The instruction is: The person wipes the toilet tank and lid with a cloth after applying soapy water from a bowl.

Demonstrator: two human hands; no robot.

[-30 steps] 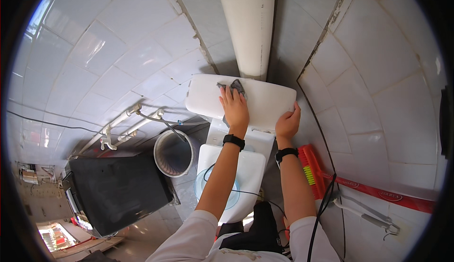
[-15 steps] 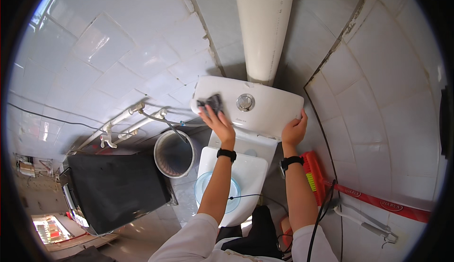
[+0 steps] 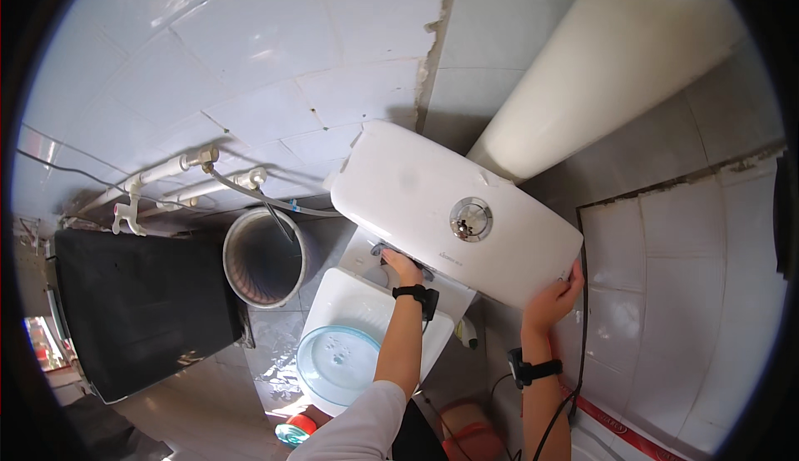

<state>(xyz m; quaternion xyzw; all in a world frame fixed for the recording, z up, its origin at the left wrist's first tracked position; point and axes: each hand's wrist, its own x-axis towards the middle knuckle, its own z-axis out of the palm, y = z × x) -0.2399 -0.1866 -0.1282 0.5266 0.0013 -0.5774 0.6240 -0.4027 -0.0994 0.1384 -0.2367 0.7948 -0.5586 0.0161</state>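
A white toilet tank (image 3: 399, 182) with a round chrome flush button (image 3: 471, 220) stretches across the middle. Below its front edge, my left hand (image 3: 403, 268) presses a dark grey cloth (image 3: 379, 250) against the surface behind the seat; the tank and my fingers hide most of the cloth. My right hand (image 3: 549, 301) grips the tank's right end, fingers curled round the corner. In front of the tank, the closed white toilet lid (image 3: 354, 299) carries a translucent blue basin (image 3: 301, 363) with water in it.
Left of the toilet stands a ribbed grey bucket (image 3: 230, 257), beside a black boxy appliance (image 3: 146, 311). White pipes with a tap (image 3: 127, 211) run along the left wall. A thick white pipe (image 3: 583, 78) rises behind the tank. A red stool-like object (image 3: 470, 436) sits low down.
My left hand and the cloth have moved from the tank's top left down to below its front edge. My right hand stays at the right end. The view has shifted and turned.
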